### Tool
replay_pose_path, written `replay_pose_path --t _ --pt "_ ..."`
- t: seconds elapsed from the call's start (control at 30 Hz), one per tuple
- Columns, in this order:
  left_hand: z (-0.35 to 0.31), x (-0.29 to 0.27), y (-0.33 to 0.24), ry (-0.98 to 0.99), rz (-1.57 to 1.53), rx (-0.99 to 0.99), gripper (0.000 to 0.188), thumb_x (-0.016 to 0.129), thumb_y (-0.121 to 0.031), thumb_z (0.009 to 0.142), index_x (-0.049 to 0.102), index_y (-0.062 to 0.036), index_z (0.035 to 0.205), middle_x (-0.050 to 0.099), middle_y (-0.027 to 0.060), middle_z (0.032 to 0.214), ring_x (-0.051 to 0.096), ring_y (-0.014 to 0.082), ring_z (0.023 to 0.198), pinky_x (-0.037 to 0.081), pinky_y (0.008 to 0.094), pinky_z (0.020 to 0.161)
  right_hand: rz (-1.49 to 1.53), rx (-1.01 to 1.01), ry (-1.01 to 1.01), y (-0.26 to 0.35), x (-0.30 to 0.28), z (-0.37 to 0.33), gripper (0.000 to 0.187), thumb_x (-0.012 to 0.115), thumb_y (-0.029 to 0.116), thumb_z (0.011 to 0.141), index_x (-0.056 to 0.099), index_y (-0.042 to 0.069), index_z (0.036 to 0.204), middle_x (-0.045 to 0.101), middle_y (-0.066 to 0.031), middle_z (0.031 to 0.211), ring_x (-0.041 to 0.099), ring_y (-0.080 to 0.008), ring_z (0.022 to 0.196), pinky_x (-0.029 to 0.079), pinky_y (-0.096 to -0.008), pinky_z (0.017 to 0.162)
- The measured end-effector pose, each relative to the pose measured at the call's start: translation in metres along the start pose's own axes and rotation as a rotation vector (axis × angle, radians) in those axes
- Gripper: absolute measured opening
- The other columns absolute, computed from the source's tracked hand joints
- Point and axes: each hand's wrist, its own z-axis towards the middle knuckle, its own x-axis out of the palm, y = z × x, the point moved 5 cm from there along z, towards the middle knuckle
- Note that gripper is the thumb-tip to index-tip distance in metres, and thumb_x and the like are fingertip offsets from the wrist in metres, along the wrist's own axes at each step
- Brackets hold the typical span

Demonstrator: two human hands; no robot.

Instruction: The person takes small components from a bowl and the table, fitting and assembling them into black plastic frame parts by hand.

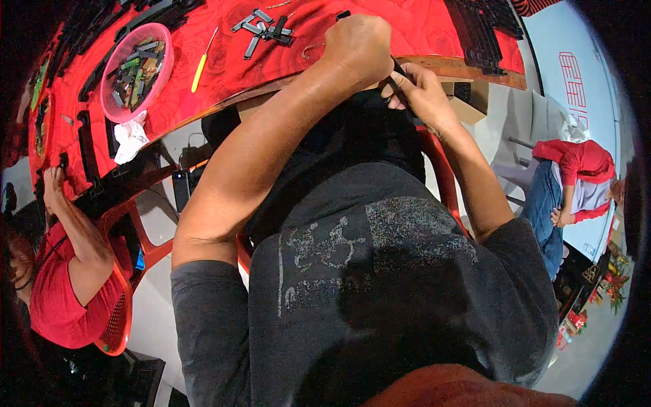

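My left hand (359, 47) is closed in a fist over the near edge of the red-covered table (420, 27). Just to its right, my right hand (424, 95) has its thumb and fingers closed on a dark, narrow piece (399, 66). That piece runs in under my left fist, and most of it is hidden, so its kind does not show. A small pile of grey and black parts (261, 28) lies left of my hands. Farther left are a screwdriver with a yellow handle (199, 72) and a pink basket (165, 68) of small parts.
Long black parts (478, 34) lie at the table's right end, others (88, 146) at its left. White crumpled plastic (130, 138) hangs by the edge. A cardboard box (468, 102) stands below. A person in red (74, 292) works at left; another (576, 169) sits at right.
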Motion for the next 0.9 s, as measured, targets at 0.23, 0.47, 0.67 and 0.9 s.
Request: replay_pose_path --t 0.23,0.47,0.67,0.9 --pt "0.001 -0.006 -0.004 -0.028 0.007 0.01 0.017 0.068 -0.013 0.064 0.07 -0.0017 0.076 0.067 0.0209 0.077 0.068 0.0357 0.076 0.055 0.0446 0.066 0.029 -0.105 -0.094 0.003 0.001 -0.001 0.022 0.057 0.019 0.095 0.061 0.0 0.086 0.061 -0.0018 0.067 0.05 -0.0076 0.052 0.041 -0.0227 0.05" --pt "-0.001 -0.007 -0.013 -0.086 0.0 0.086 0.016 0.07 -0.015 0.063 0.07 -0.0027 0.073 0.067 0.0203 0.073 0.068 0.036 0.071 0.055 0.0446 0.064 0.097 -0.108 -0.088 0.001 0.001 -0.002 0.02 0.056 0.018 0.095 0.061 0.001 0.086 0.06 -0.0009 0.07 0.048 -0.007 0.056 0.039 -0.0215 0.054" --pt "0.0 -0.01 -0.007 -0.068 0.007 0.019 0.014 0.069 -0.013 0.064 0.07 -0.0016 0.073 0.066 0.0202 0.071 0.068 0.0372 0.072 0.054 0.0451 0.064 0.117 -0.081 -0.037 0.006 0.001 -0.002 0.015 0.051 0.011 0.094 0.061 0.001 0.09 0.059 -0.0002 0.076 0.048 -0.0069 0.064 0.039 -0.0214 0.062" --pt "-0.001 -0.013 -0.008 -0.076 -0.01 0.057 0.016 0.068 -0.012 0.064 0.07 -0.0008 0.075 0.066 0.0214 0.074 0.067 0.0381 0.073 0.054 0.0457 0.065 0.021 -0.145 -0.089 0.002 0.0 -0.003 0.015 0.05 0.012 0.093 0.06 0.002 0.088 0.058 0.001 0.076 0.047 -0.0062 0.065 0.038 -0.0211 0.062"
